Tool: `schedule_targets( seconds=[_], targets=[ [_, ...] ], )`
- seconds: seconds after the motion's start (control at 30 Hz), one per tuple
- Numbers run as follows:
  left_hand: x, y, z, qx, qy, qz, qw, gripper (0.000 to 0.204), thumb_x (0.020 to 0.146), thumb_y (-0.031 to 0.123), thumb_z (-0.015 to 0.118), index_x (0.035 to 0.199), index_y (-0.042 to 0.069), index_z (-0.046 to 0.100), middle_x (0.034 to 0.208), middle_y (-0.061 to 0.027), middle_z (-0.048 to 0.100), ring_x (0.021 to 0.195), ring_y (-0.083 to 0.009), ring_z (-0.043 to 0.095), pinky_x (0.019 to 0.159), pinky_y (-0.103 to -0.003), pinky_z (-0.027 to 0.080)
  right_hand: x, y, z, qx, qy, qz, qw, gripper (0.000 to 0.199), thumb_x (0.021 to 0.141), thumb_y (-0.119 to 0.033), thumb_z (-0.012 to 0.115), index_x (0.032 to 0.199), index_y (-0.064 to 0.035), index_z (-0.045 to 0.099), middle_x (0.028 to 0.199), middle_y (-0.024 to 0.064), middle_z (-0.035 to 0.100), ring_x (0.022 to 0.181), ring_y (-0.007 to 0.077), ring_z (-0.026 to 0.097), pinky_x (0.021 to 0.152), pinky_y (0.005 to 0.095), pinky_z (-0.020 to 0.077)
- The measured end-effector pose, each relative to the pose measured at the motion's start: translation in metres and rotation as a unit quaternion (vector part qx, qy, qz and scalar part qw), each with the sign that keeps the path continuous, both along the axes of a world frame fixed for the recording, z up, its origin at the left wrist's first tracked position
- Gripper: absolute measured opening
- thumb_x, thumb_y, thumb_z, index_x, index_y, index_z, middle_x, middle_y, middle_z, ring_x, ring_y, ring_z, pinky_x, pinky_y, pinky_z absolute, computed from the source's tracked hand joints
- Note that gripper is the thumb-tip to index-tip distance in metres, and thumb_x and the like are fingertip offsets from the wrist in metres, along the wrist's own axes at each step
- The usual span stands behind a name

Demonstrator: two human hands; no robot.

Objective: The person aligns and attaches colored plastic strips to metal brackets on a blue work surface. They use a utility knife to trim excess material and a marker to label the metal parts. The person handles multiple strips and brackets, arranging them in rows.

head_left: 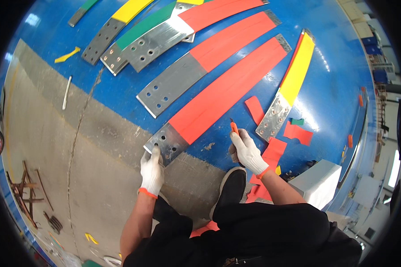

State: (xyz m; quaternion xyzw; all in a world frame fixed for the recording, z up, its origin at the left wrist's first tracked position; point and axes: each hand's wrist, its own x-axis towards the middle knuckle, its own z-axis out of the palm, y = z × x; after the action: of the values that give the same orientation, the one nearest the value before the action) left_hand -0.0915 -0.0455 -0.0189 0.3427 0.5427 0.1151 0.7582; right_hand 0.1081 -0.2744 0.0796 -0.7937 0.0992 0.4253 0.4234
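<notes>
A long flat metal bar [229, 93] in a red sleeve lies slantwise before me, its bare end drilled with several holes. My left hand [152, 171], in a white glove with an orange cuff, grips that bare near end, thumb on top and fingers hidden at the edge. In my right hand [247, 151], gloved the same way, is an orange utility knife [234, 127], its blade pointing up and away. The knife stays apart from the bar. Farther off lies another red-sleeved bar [231, 42]; a yellow-sleeved bar [292, 84] lies to the right.
Green, yellow and red bars [158, 38] overlap at the far left. Red scraps [272, 153] lie beside my right hand, near a white box [318, 182]. A white strip [67, 92] and a rusty metal frame [26, 191] are on the floor at left.
</notes>
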Motion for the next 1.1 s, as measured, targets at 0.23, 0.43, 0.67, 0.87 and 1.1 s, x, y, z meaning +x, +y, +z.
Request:
schedule_targets(
  seconds=[0.23, 0.43, 0.67, 0.87, 1.1],
  targets=[
    [0.002, 0.036, 0.039, 0.204, 0.277, -0.333, 0.878, 0.041, 0.103, 0.042, 0.067, 0.11, 0.003, 0.077, 0.099, -0.0146, 0.079, 0.091, -0.0262, 0.074, 0.084, -0.041, 0.055, 0.024, 0.032, -0.032, -0.019, -0.262, 0.168, 0.95, 0.038, 0.109, -0.031, 0.06, 0.133, -0.0023, 0.062, 0.081, 0.0227, 0.072, 0.072, 0.0367, 0.075, 0.067, 0.0456, 0.0557],
    [-0.001, 0.05, 0.074, 0.391, 0.312, -0.395, 0.77, 0.034, 0.09, 0.04, 0.083, 0.09, 0.006, 0.079, 0.085, -0.0223, 0.076, 0.088, -0.0416, 0.075, 0.081, -0.049, 0.059, 0.059, 0.05, -0.043, -0.088, -0.321, 0.259, 0.907, 0.039, 0.108, -0.034, 0.062, 0.132, -0.0034, 0.06, 0.079, 0.0273, 0.069, 0.073, 0.0466, 0.071, 0.063, 0.0528, 0.0526],
    [-0.015, 0.029, 0.045, 0.558, 0.242, -0.488, 0.627, 0.117, 0.064, 0.036, 0.1, 0.156, 0.0, 0.038, 0.15, -0.027, 0.05, 0.13, -0.0447, 0.055, 0.107, -0.052, 0.05, 0.052, 0.086, -0.034, -0.161, -0.348, 0.333, 0.861, 0.034, 0.109, -0.034, 0.06, 0.122, -0.0028, 0.056, 0.076, 0.0239, 0.07, 0.066, 0.0438, 0.071, 0.056, 0.0532, 0.0538],
    [-0.019, 0.031, 0.024, 0.582, 0.181, -0.465, 0.642, 0.121, 0.06, 0.03, 0.102, 0.157, -0.003, 0.038, 0.151, -0.0293, 0.046, 0.124, -0.0451, 0.056, 0.108, -0.054, 0.048, 0.055, 0.087, -0.054, -0.194, -0.397, 0.385, 0.811, 0.032, 0.108, -0.034, 0.06, 0.115, -0.004, 0.053, 0.074, 0.0218, 0.07, 0.062, 0.0416, 0.07, 0.052, 0.0516, 0.054],
    [-0.022, 0.034, 0.024, 0.575, 0.181, -0.47, 0.645, 0.123, 0.058, 0.031, 0.103, 0.157, -0.003, 0.038, 0.151, -0.0293, 0.048, 0.126, -0.0457, 0.057, 0.108, -0.054, 0.048, 0.049, 0.089, -0.061, -0.186, -0.461, 0.402, 0.769, 0.029, 0.107, -0.033, 0.061, 0.112, -0.0058, 0.054, 0.073, 0.0196, 0.071, 0.06, 0.0389, 0.071, 0.048, 0.0494, 0.0543]
  ],
)
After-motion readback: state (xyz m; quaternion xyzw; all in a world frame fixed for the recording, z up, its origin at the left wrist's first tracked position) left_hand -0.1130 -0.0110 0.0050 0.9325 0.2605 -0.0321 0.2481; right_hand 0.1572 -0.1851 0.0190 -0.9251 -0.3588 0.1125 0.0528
